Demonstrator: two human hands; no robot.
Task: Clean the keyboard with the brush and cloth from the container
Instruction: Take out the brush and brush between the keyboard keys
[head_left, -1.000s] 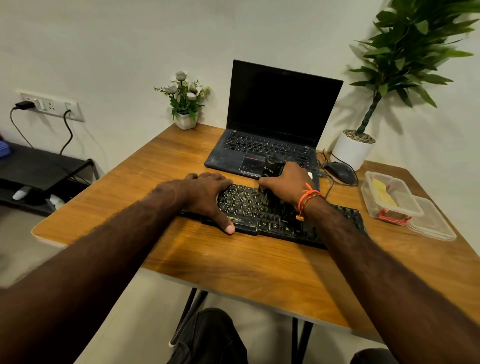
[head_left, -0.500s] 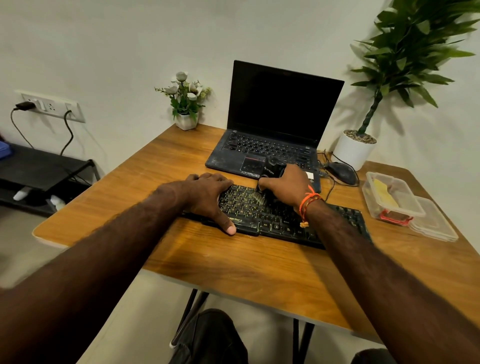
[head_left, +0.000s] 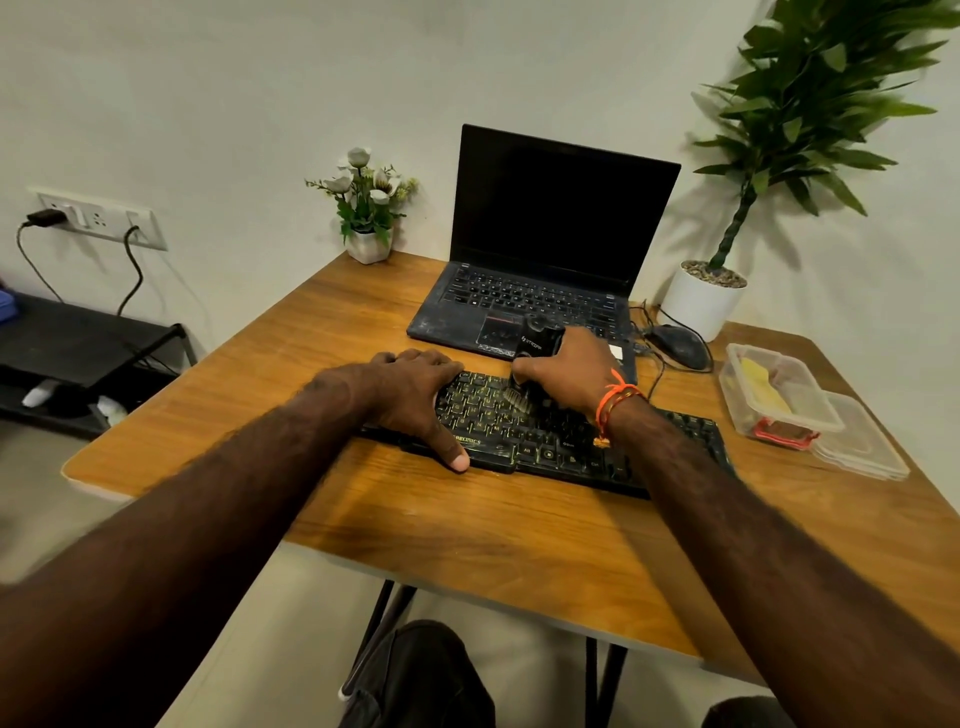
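A black keyboard (head_left: 550, 441) with yellow-lit legends lies across the middle of the wooden table (head_left: 467, 530). My left hand (head_left: 415, 395) rests flat on the keyboard's left end, thumb stretched along its front edge. My right hand (head_left: 576, 374) grips a black brush (head_left: 535, 343) upright, its pale bristles touching the keys near the top middle rows. At the right stands a clear plastic container (head_left: 779, 395) with a yellow cloth (head_left: 761, 387) inside and a red-edged item at its near end.
An open dark laptop (head_left: 545, 249) sits behind the keyboard, a black mouse (head_left: 680, 345) and cables to its right. The container's lid (head_left: 862, 447) lies beside it. A small flower pot (head_left: 369, 208) and a tall potted plant (head_left: 706, 301) stand at the back.
My right hand has slid the brush slightly left and back over the upper keys. The left hand has stayed in place on the keyboard.
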